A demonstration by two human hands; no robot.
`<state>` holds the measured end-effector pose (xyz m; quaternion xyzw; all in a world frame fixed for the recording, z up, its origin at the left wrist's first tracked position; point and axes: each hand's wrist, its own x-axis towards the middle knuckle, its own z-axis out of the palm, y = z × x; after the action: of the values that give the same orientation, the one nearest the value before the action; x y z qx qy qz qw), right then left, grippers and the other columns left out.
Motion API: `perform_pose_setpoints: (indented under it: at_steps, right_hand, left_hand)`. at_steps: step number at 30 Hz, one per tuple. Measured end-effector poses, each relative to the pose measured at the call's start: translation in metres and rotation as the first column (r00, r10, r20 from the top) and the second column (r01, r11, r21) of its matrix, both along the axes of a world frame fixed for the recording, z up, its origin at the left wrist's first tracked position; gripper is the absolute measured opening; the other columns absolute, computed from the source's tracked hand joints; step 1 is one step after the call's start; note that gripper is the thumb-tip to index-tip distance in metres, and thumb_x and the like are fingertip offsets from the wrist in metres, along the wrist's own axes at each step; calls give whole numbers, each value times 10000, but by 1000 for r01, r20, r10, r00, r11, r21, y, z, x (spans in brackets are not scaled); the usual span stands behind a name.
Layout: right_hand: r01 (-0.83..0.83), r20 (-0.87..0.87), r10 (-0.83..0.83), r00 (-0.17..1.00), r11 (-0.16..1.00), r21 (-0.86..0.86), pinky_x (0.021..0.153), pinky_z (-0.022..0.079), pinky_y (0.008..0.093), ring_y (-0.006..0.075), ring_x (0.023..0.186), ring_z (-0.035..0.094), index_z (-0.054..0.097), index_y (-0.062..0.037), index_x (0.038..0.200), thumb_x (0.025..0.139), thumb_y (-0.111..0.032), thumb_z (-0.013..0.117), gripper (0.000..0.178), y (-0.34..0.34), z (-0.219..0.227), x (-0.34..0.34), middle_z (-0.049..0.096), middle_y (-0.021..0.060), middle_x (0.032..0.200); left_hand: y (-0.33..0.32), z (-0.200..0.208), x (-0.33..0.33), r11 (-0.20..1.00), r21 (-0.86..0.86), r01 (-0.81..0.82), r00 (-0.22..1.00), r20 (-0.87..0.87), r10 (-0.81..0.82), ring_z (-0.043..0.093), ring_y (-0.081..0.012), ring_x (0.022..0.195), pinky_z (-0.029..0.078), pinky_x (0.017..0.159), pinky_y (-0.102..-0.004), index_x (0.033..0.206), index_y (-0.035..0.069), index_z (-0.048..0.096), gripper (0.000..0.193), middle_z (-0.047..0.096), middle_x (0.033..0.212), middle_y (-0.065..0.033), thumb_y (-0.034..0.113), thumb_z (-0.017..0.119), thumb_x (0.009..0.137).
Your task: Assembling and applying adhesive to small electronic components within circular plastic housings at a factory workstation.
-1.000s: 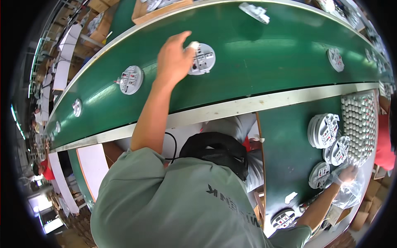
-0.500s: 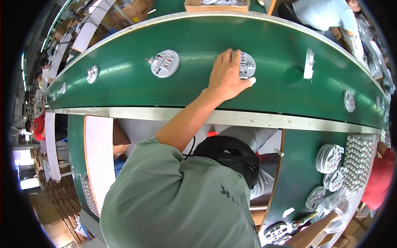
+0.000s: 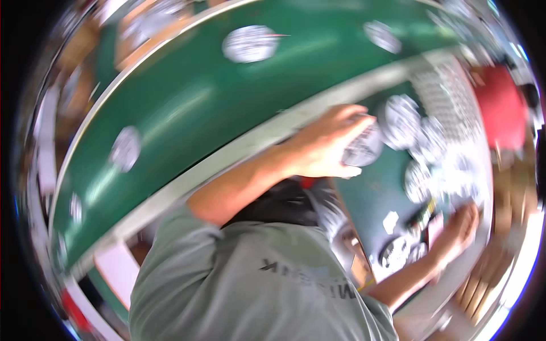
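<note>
Left hand (image 3: 324, 142) grips disc (image 3: 365, 149) at bench edge.
Fingers and thumb clasp the disc, which lies at 3 o'clock from that palm; contact with the green bench (image 3: 367, 196) cannot be told. Right hand (image 3: 458, 230): fingers blurred, grasp cannot be told; bag (image 3: 455, 176) at 12 o'clock from it. Disc stack (image 3: 399, 122) sits at 2 o'clock from the gripped disc, parts tray (image 3: 446, 102) beyond. Pale rail (image 3: 227, 148) separates bench from green belt (image 3: 227, 96), which curves from 8 to 1 o'clock in view. Room: person in red (image 3: 500, 108) at 2 o'clock, cartons (image 3: 512, 187) at 3.
</note>
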<state>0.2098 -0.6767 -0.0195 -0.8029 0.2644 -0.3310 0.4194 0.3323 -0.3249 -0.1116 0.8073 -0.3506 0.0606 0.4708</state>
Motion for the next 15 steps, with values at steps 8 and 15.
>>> perform_pose_setpoints:
  at_steps: [8, 15]
  right_hand:
    - [-572, 657, 340, 673, 803, 170, 998, 482, 477, 131, 897, 568, 659, -104, 1105, 1040, -117, 658, 66, 85, 15, -62, 574, 5, 922]
    - [-376, 505, 173, 845, 865, 333, 915, 492, 435, 135, 870, 587, 661, -75, 1116, 1036, -102, 649, 86, 41, -7, -89, 600, 23, 927]
  left_hand:
    - [-37, -16, 14, 923, 272, 273, 959, -6, -282, 394, -395, 1532, 355, 1257, -471, 1497, 8, 554, 894, 412, 1644, -210, 181, 878, 682]
    - [-45, -25, 11, 965, 243, 103, 994, 12, -109, 533, -398, 1433, 476, 1158, -456, 1518, 25, 553, 725, 487, 1594, -234, 209, 780, 855]
